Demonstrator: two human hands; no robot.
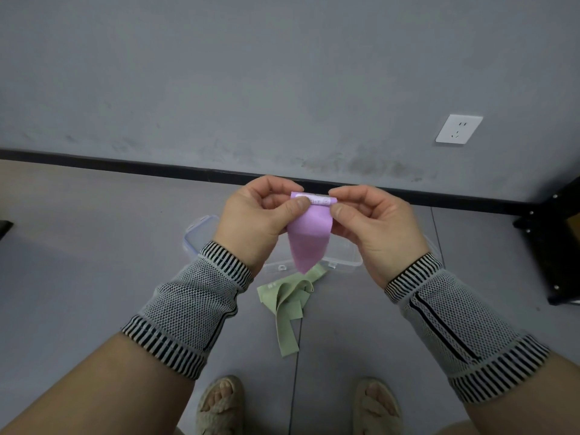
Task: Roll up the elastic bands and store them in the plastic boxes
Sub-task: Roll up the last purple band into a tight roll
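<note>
Here, two hands roll one purple elastic band above the floor.
Left hand and right hand pinch the purple elastic band at its rolled top; one limp green elastic band lies beside one clear plastic box.

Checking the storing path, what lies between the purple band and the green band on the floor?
In the head view, the clear plastic box lies between purple band and green band.

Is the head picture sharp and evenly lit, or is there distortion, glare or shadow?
Head view: soft, even light, no glare; wide-angle bending curves the black baseboard; the purple band and both hands, left hand and right hand, look sharp; only faint shadow under the green band.
</note>
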